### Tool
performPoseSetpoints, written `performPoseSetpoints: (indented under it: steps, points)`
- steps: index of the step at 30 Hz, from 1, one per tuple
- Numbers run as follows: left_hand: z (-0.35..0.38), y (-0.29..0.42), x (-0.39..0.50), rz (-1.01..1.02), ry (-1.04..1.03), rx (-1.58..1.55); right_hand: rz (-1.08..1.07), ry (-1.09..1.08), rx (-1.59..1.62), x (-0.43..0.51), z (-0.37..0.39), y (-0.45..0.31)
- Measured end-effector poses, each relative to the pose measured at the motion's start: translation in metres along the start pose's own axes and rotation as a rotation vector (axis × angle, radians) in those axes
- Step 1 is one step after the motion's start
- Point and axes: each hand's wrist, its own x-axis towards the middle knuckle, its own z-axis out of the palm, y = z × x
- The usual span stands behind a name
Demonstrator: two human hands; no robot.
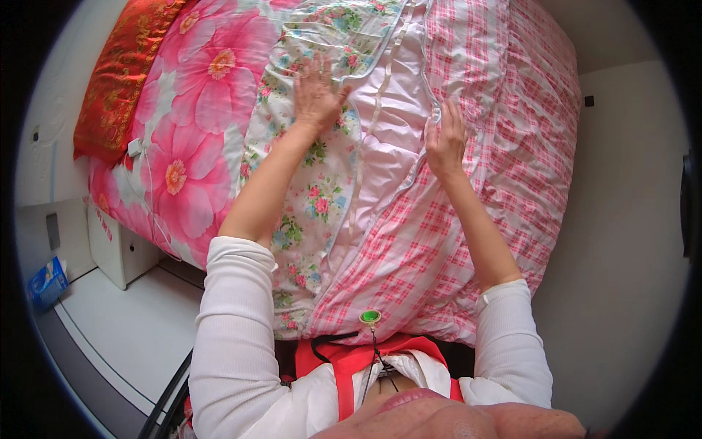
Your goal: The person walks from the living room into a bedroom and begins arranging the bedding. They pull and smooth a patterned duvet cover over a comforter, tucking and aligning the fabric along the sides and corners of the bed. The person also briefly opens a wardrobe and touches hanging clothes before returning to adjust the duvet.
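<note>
My left hand (320,99) lies flat with fingers apart on the white, flower-printed side of a quilt cover (323,203). Near the cover's opening edge, my right hand (447,140) rests on the pink plaid side (417,230), fingers close together. Whether those fingers pinch the edge cannot be made out. Between my hands the cover gapes, and a pale pink inner quilt (389,159) shows in the gap. A cream strip (382,101) runs lengthwise along this inner quilt.
Under the bedding is a sheet (214,93) with large pink flowers. A red-gold brocade pillow (118,77) lies at the far left. A white charger (134,146) with a cable rests beside it. A white cabinet (115,247) and a blue packet (48,282) stand lower left.
</note>
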Motion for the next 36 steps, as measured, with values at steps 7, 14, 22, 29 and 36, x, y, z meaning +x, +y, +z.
performPoseSetpoints:
  steps: [7,14,22,29,36]
  points:
    - [0.055,0.033,-0.013,0.134,-0.229,-0.100,-0.045,-0.014,-0.008,0.090,0.046,0.013]
    - [0.078,0.024,-0.020,0.170,-0.228,-0.141,-0.140,0.098,-0.093,0.190,0.094,0.032]
    - [0.074,0.021,-0.015,0.162,-0.279,-0.243,-0.050,0.066,-0.131,0.314,0.150,0.071]
    - [0.079,0.008,-0.015,0.148,-0.234,-0.400,0.559,0.034,0.001,0.402,0.210,0.106]
    - [0.081,0.004,-0.015,0.118,-0.194,-0.502,0.635,0.189,0.262,0.412,0.226,0.126]
